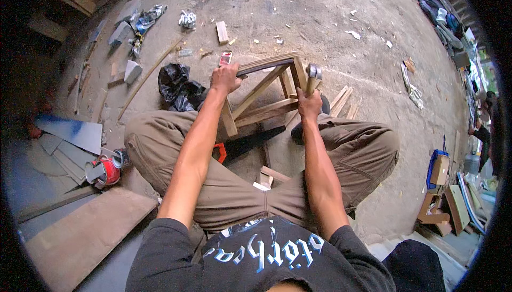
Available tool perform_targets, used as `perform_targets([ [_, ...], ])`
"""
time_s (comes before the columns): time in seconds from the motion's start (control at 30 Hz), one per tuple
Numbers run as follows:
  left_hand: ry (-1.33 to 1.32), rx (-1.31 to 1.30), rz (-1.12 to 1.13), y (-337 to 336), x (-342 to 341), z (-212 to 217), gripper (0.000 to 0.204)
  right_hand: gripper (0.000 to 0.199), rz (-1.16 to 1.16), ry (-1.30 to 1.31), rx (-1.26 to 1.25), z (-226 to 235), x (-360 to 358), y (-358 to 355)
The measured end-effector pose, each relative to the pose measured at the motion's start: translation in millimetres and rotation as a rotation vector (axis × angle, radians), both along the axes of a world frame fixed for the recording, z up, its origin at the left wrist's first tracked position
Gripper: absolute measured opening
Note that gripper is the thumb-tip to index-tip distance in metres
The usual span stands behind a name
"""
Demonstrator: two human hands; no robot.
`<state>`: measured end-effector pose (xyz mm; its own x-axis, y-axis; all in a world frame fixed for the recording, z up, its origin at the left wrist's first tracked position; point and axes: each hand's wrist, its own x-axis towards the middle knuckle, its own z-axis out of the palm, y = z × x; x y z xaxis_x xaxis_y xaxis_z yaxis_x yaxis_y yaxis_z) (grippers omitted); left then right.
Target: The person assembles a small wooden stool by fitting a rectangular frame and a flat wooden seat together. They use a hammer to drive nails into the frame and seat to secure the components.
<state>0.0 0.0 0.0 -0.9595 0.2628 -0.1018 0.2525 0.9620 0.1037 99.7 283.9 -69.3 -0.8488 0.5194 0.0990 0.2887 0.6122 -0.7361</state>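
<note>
A small wooden frame (265, 113) with a diagonal brace stands tilted between my bent knees. My left hand (226, 80) is closed round its upper left corner. In my right hand (309, 104), at the frame's right side, is a hammer (313, 71) with its metal head up; I cannot tell whether that hand also touches the wood. Just beyond my left hand lies a small red and white box (226, 57). Below the frame is a handsaw with an orange handle (220, 152) and dark blade, partly hidden by my leg. Short wood offcuts (273, 174) lie between my thighs.
A crumpled black plastic bag (178, 86) lies by my left knee. Thin wood strips (341, 101) are beyond my right knee. At left sit a red and silver object (106, 170) and a wide board (96, 228). Cardboard (433, 207) and panels stand at right.
</note>
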Motion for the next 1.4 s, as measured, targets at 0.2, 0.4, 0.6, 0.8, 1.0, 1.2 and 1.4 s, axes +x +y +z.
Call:
perform_targets([
  [0.2,0.083,0.375,0.444,-6,19,-4,0.044,0.038,-0.282,0.129,-0.149,55,-2,6],
  [0.4,0.067,1.028,0.944,24,44,-68,0.053,0.043,-0.218,0.029,-0.078,37,-5,29],
  [0.6,-0.517,1.923,1.545,97,31,-136,0.076,0.045,-0.167,0.008,-0.164,-1,24,41],
  [0.8,-0.486,2.214,1.435,71,4,-222,0.056,0.050,0.061,-0.048,-0.415,53,1,-45],
  [1.0,-0.773,2.112,1.340,146,42,-141,0.033,0.057,0.085,0.059,-0.247,49,-18,-23],
  [1.2,-0.891,1.848,1.176,130,47,-147,0.050,0.054,-0.047,0.174,-0.119,9,-54,-32],
  [1.4,-0.957,0.825,0.714,89,47,-117,0.060,0.051,-0.171,-0.002,-0.143,-14,-51,-2],
])
